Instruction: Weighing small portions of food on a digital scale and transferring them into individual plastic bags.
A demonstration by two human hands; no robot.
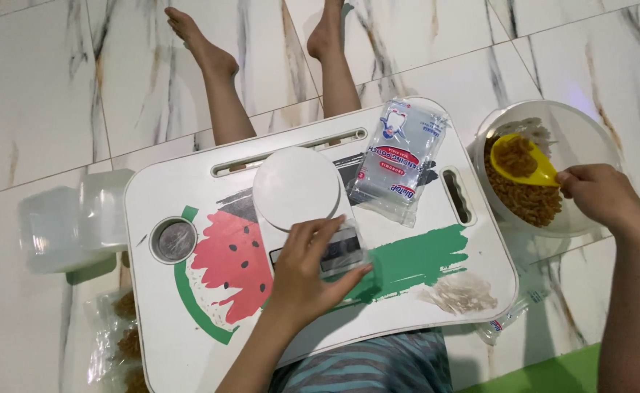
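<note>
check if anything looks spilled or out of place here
Nothing looks spilled. The snack pieces sit inside the bowl and the yellow scoop held by the right hand. The left hand rests on the scale. The plastic bags lie slightly askew on the lap tray.

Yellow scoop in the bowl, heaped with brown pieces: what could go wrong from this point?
1. The yellow plastic scoop in the right hand is heaped; brown pieces could spill between the clear bowl and the white lap tray.
2. The left hand covers the front of the white round-topped scale, possibly hiding its display.
3. The stack of clear plastic bags lies close beside the scale and could touch its platform.
</note>
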